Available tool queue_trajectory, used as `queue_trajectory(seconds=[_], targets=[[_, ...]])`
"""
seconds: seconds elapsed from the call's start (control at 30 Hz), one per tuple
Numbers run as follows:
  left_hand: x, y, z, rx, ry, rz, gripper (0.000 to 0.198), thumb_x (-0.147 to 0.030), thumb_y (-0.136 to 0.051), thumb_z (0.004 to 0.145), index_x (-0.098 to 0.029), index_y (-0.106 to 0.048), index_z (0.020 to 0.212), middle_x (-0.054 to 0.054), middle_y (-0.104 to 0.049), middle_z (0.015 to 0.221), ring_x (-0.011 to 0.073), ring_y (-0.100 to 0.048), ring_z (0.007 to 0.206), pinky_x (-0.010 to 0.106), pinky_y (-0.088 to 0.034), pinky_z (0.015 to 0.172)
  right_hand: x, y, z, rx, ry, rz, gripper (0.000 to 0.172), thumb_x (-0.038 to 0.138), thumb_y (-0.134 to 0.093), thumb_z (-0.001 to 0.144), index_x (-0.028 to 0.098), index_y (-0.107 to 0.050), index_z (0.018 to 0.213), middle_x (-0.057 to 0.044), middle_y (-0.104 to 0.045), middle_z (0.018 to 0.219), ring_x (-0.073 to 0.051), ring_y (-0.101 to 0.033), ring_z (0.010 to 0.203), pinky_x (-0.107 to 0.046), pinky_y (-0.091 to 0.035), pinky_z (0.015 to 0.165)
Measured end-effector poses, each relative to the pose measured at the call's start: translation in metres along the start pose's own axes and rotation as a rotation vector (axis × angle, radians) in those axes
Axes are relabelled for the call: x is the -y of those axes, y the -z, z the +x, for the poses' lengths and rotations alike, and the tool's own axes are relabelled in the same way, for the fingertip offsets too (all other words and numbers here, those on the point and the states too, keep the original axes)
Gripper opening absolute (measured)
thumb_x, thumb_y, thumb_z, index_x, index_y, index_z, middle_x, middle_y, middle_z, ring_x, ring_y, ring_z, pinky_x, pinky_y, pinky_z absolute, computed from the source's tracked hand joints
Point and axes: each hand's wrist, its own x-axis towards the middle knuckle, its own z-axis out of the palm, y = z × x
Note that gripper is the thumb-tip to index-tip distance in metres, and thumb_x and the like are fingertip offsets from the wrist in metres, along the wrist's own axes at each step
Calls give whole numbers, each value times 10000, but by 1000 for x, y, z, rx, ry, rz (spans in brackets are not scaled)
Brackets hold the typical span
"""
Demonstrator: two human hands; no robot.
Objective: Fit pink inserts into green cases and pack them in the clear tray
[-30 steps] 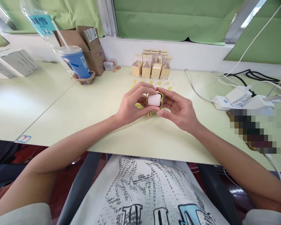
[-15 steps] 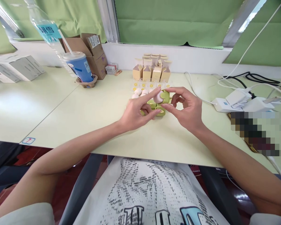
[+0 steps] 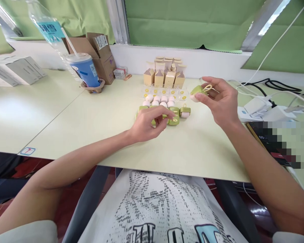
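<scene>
My right hand [image 3: 221,101] is raised to the right and pinches a small green case [image 3: 198,91] that has a white piece inside and a yellow loop. Lower down, my left hand [image 3: 148,124] rests on the table with curled fingers touching a cluster of green cases [image 3: 174,114]; I cannot tell whether it grips one. A row of white rounded pieces [image 3: 160,100] lies just behind that cluster. Behind those lie clear packets with yellow dots [image 3: 164,91], then small tan boxes [image 3: 164,75].
A blue cup with a straw [image 3: 84,70] and a plastic bottle [image 3: 49,32] stand at the back left beside a cardboard box [image 3: 98,54]. White boxes [image 3: 12,69] lie at far left. Chargers and cables [image 3: 263,106] crowd the right side of the table [image 3: 91,121].
My right hand has lifted the assembled green case up and to the right, away from my left hand. My left hand has dropped to the green cases on the table.
</scene>
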Motion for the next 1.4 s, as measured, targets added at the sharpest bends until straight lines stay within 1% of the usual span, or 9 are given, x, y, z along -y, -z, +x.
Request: queue_trajectory(seconds=[0.17,0.23,0.4,0.73,0.93,1.07,1.2,1.3,1.4], targets=[[4,3,-1,-20,18,53,235,-28,-621,1032,-190,-783,1086,23,-834,965,86,-738,647,207,-587,611,23,28,7,498,-125,-368,497,693,-1082,705,305,-942,983,-45,-883,1047,-240,-694,810,-466,-586,803],[4,3,-1,-15,5,60,240,-24,-619,1029,-193,-778,1090,22,-832,964,90,-741,655,207,-587,611,26,31,7,602,-150,-416,529,765,-1060,702,316,-937,953,-51,-890,1050,-256,-697,808,-466,-565,772],[6,2,-1,-17,-31,64,258,-4,-614,1018,-193,-772,1093,17,-822,956,88,-738,653,206,-582,614,17,21,5,731,-143,-474,553,847,-966,765,320,-911,925,-56,-889,1054,-304,-762,910,-509,-607,889],[14,1,-3,3,-78,110,275,-13,-612,992,-205,-777,1101,17,-805,913,102,-686,665,215,-569,609,1,15,4,723,-66,-538,476,717,-907,853,283,-930,1047,-71,-876,1021,-288,-767,866,-482,-627,887],[16,3,-2,1,-87,120,287,-10,-616,983,-210,-784,1102,16,-809,921,104,-685,674,214,-569,622,-6,15,5,689,-8,-524,563,758,-907,855,285,-939,1159,-123,-824,1183,-319,-765,962,-483,-662,806],[16,3,-2,5,-82,125,286,-10,-617,976,-207,-783,1100,15,-803,918,105,-683,674,213,-558,621,-9,15,3,601,45,-544,565,769,-824,941,312,-912,1261,-160,-765,1396,-398,-742,1262,-553,-692,965],[17,4,-3,11,-61,124,295,-14,-608,977,-209,-790,1102,27,-811,935,116,-710,701,219,-571,627,-11,15,-1,671,-6,-568,730,801,-899,853,319,-808,1393,-180,-649,1595,-472,-592,1558,-677,-596,1224],[18,4,-4,14,-34,131,284,-32,-599,1004,-211,-800,1093,38,-819,932,124,-720,706,225,-575,621,-13,12,-4,719,-39,-573,737,761,-938,808,304,-731,1347,-187,-591,1631,-471,-573,1564,-677,-562,1260],[19,5,-3,9,-31,127,279,-39,-594,1012,-206,-804,1088,46,-826,936,123,-734,721,214,-579,625,-12,8,-7,782,-83,-604,765,746,-927,796,298,-685,1367,-191,-558,1647,-457,-655,1426,-653,-582,1207]])
